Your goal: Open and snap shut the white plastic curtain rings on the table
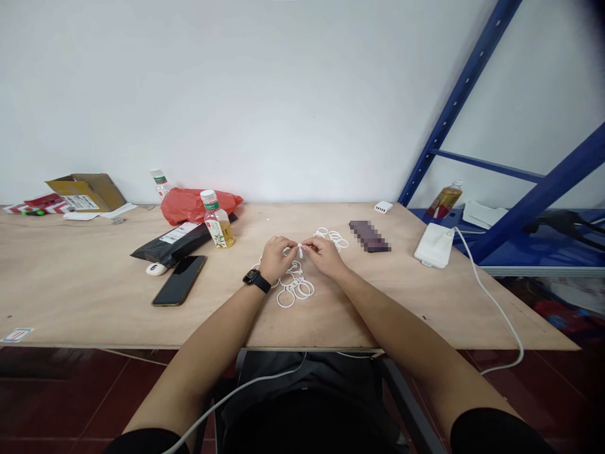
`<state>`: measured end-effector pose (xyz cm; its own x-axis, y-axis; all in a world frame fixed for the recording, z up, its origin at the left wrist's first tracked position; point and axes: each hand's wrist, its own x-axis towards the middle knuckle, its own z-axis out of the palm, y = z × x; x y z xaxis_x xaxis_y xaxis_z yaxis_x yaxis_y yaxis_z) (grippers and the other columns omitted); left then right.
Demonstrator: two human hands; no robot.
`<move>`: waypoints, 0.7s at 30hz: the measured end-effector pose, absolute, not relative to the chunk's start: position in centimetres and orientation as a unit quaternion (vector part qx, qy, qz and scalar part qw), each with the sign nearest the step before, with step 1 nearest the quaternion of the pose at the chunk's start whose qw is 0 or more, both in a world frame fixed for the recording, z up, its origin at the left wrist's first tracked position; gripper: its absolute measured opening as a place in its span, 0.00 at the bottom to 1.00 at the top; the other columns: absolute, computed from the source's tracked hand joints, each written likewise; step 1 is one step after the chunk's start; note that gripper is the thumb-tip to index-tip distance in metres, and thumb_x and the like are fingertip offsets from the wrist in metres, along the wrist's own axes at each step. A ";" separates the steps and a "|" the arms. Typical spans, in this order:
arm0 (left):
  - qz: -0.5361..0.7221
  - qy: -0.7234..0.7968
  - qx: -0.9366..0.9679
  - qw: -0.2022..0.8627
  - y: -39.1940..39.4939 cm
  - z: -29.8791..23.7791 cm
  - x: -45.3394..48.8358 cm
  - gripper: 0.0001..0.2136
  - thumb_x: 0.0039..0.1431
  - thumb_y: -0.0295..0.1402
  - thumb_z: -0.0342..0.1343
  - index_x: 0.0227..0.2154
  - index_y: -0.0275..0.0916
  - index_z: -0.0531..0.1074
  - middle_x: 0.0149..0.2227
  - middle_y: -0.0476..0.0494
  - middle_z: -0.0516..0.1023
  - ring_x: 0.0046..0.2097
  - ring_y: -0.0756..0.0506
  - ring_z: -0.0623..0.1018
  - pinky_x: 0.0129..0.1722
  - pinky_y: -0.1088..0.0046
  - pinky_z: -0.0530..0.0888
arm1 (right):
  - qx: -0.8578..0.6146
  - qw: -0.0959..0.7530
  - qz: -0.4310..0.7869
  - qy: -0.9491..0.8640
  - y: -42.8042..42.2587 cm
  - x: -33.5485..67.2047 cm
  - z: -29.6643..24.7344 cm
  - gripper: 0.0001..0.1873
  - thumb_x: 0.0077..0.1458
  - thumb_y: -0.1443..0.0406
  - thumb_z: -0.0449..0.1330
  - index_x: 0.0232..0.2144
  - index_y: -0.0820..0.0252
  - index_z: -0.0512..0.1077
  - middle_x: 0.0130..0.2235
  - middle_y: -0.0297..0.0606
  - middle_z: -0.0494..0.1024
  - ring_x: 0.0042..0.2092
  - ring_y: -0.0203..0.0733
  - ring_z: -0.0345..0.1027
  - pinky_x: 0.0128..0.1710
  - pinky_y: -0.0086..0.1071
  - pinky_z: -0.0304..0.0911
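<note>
Grip: left hand (278,258) and right hand (324,257) pinch a white plastic ring (299,250); bottle label (217,232) unreadably small.

And there on the plywood tabletop (85,296) the white plastic rings (293,289) sit mid-table, a black glass smartphone (179,280) to their left, a flat white power bank (433,246) out to their right! Behind that phone, a clear plastic tea bottle (218,226) stands just before a red plastic bag (193,205).
</note>
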<state>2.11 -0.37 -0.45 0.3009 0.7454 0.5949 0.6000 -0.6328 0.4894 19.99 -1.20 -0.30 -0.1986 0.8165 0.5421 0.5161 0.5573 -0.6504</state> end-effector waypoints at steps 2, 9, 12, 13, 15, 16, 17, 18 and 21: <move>0.410 0.417 0.806 0.088 -0.3 -0.6 2.1 0.08 0.61 0.36 0.54 0.32 0.41 0.76 0.34 0.45 0.79 0.41 0.45 0.75 0.46 0.64 0.68 | -0.440 0.452 0.158 -0.760 -1.2 20.0 -0.3 0.08 0.57 0.64 0.57 0.34 0.59 0.77 0.32 0.37 0.79 0.33 0.38 0.70 0.35 0.31 0.62; 0.387 0.417 0.818 0.083 -0.2 -0.6 2.0 0.08 0.62 0.36 0.53 0.31 0.41 0.76 0.34 0.45 0.79 0.42 0.44 0.74 0.47 0.63 0.67 | -0.432 0.435 0.129 -0.779 -1.3 20.2 -0.1 0.08 0.57 0.66 0.57 0.31 0.60 0.76 0.30 0.36 0.78 0.32 0.38 0.69 0.34 0.30 0.60; 0.391 0.424 0.812 0.084 -0.3 -0.5 2.0 0.09 0.62 0.36 0.53 0.31 0.41 0.76 0.34 0.44 0.79 0.42 0.44 0.74 0.47 0.63 0.67 | -0.437 0.441 0.124 -0.774 -1.3 20.1 -0.2 0.08 0.57 0.66 0.57 0.30 0.59 0.76 0.30 0.36 0.79 0.32 0.38 0.69 0.34 0.30 0.61; 0.397 0.426 0.808 0.084 -0.3 -0.5 2.0 0.09 0.62 0.36 0.53 0.32 0.41 0.76 0.34 0.45 0.79 0.42 0.44 0.74 0.47 0.63 0.67 | -0.441 0.446 0.128 -0.768 -1.3 20.0 -0.3 0.08 0.57 0.66 0.57 0.31 0.59 0.76 0.30 0.36 0.79 0.32 0.38 0.70 0.35 0.30 0.61; 0.406 0.430 0.802 0.084 -0.2 -0.6 2.1 0.09 0.62 0.36 0.53 0.32 0.41 0.76 0.35 0.45 0.79 0.42 0.44 0.74 0.47 0.64 0.67 | -0.446 0.461 0.151 -0.752 -1.3 19.7 -0.4 0.08 0.57 0.64 0.57 0.33 0.59 0.76 0.32 0.37 0.79 0.33 0.38 0.71 0.35 0.30 0.62; 0.406 0.429 0.802 0.084 -0.1 -0.7 2.1 0.08 0.62 0.36 0.53 0.33 0.41 0.76 0.35 0.44 0.79 0.42 0.44 0.74 0.47 0.64 0.67 | -0.447 0.468 0.167 -0.744 -1.4 19.6 -0.5 0.08 0.57 0.63 0.58 0.34 0.59 0.76 0.32 0.37 0.80 0.33 0.38 0.71 0.34 0.30 0.63; 0.403 0.427 0.805 0.085 0.0 -0.8 2.2 0.09 0.62 0.36 0.53 0.33 0.41 0.76 0.35 0.44 0.79 0.42 0.44 0.74 0.46 0.64 0.68 | -0.447 0.473 0.182 -0.737 -1.4 19.5 -0.5 0.08 0.57 0.63 0.58 0.35 0.58 0.76 0.33 0.36 0.80 0.33 0.38 0.72 0.34 0.30 0.64; 0.398 0.423 0.809 0.087 0.1 -0.9 2.2 0.09 0.62 0.36 0.53 0.34 0.41 0.77 0.36 0.44 0.79 0.42 0.44 0.74 0.47 0.64 0.68 | -0.448 0.475 0.191 -0.733 -1.4 19.4 -0.5 0.08 0.57 0.62 0.58 0.35 0.58 0.76 0.33 0.36 0.80 0.33 0.38 0.72 0.34 0.30 0.64; 0.379 0.427 0.816 0.085 0.3 -1.1 2.1 0.08 0.61 0.34 0.53 0.36 0.42 0.77 0.38 0.44 0.79 0.44 0.43 0.74 0.48 0.62 0.67 | -0.467 0.470 0.162 -0.731 -1.1 19.6 -0.4 0.07 0.56 0.64 0.58 0.35 0.57 0.76 0.34 0.37 0.80 0.34 0.39 0.72 0.36 0.32 0.65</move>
<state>2.06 0.26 -1.08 0.3469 0.7622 0.5465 0.6334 -0.6201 0.4629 19.64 -1.11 -0.42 -0.1210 0.8357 0.5356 0.5307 0.5105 -0.6766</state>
